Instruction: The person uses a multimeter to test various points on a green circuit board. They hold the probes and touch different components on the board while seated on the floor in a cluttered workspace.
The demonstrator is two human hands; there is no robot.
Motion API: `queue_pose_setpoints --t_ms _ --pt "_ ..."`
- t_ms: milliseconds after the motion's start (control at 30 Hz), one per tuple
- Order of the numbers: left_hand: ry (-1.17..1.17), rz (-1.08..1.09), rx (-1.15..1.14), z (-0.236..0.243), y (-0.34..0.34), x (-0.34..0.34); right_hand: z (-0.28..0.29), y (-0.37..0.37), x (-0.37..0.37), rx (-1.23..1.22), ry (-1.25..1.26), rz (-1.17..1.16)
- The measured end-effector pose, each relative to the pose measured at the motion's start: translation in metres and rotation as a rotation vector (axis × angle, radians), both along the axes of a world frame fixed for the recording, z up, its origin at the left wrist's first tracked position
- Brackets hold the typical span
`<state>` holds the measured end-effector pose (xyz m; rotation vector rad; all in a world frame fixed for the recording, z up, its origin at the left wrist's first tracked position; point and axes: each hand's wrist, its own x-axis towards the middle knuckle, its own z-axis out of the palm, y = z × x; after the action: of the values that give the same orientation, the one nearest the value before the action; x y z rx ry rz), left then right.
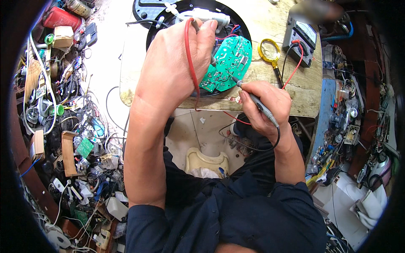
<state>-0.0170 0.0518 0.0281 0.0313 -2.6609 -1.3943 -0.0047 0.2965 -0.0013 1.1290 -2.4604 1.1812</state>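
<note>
A green circuit board (234, 52) lies inside a round black housing (234, 13) on the wooden table. My left hand (168, 63) is over the board's left side, closed around a grey test probe (195, 26) with a red lead; its lower end shows beside the board. From the lower right, my right hand (268, 105) grips a second grey test probe (260, 104) with a black lead, its tip at the board's lower middle. Whether either tip touches the board I cannot tell. Both leads match those plugged into an analog multimeter (303, 38) at the back right.
A yellow-rimmed magnifying glass (275, 63) lies right of the board. White plastic parts (211, 17) sit in the housing's far side. Piles of cables and electronic scrap (84, 147) fill the left, with more parts (337, 109) at right. A cream plastic stool (206, 160) stands below the table edge.
</note>
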Motion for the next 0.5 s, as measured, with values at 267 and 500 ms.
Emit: queue_pose_setpoints --t_ms 267,500 --pt "-0.012 -0.007 -0.009 -0.0013 -0.0003 -0.0004 0.0021 -0.0011 0.0002 0.015 0.010 0.003" --pt "0.024 -0.007 0.009 -0.0028 -0.0012 0.0013 -0.0016 -0.0005 0.0003 -0.027 0.133 0.025"
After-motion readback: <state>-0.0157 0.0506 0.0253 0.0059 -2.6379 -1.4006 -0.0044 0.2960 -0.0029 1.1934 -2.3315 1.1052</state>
